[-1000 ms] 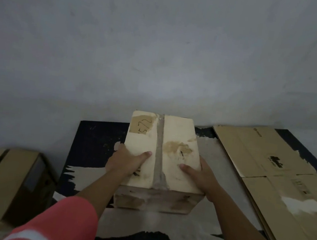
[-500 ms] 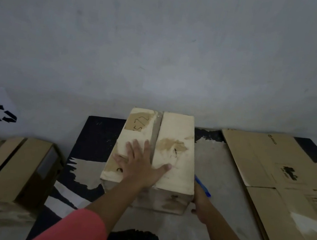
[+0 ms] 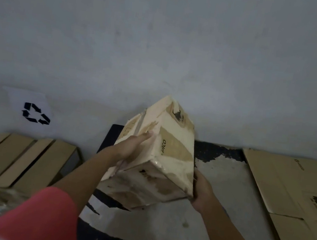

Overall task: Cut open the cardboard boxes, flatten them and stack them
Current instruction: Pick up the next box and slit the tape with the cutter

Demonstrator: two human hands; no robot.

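- The left grip (image 3: 129, 150) lies flat on the taped face of the box (image 3: 169, 156), with its fingers straight. The right grip (image 3: 202, 189) cups the near lower right corner with its thumb on the side and its fingers hidden beneath, so it holds the box from below.
- The box is in the middle of the frame, tilted on a corner. It seems to be lifted off the counter (image 3: 219, 175), with the tape seam turned to the left.
- The step looks like turning the box so a sealed face comes up for cutting. Press the flat hand against the cupped one so the carton cannot slip as it rolls.
- Set it down square on the bare counter, away from the flattened cardboard (image 3: 286, 188) at the right, before any blade comes near.
- No cutter shows, and I cannot tell whether the right grip also hides one.
- The corners look worn and soft and would probably buckle, so press on the faces instead.
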